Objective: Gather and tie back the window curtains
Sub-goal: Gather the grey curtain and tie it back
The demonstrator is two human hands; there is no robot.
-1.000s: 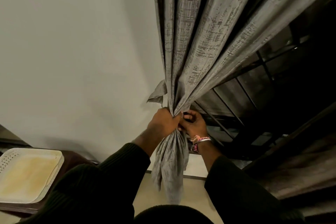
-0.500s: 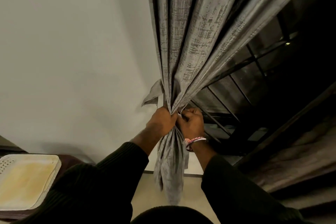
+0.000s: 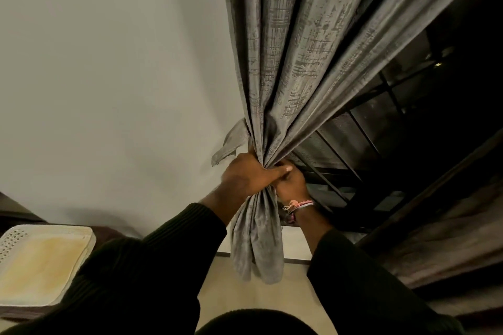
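1. Nearest, below the curtain (image 3: 294, 62): two dark ribbed sleeves (image 3: 152, 266) reaching up toward its gathered waist.
2. Left of the curtain's hanging tail: a pale, yellowed perforated tray (image 3: 40, 264) lying on a dark counter (image 3: 106, 230).
3. At the curtain's pinched waist: left hand (image 3: 245, 175), fingers curled tight round the bunched grey fabric, thumb lying across the front.
4. Just right of the waist, touching it: right hand (image 3: 292, 185), pink braided bracelet (image 3: 298, 204) at the wrist; fingers tucked behind the folds, grip impossible to tell.
5. Left of the waist: a grey fabric tie-back strip (image 3: 231, 144) sticking out toward the white wall (image 3: 109, 76).
6. Behind the curtain, to its right: dark window grille (image 3: 353, 144).
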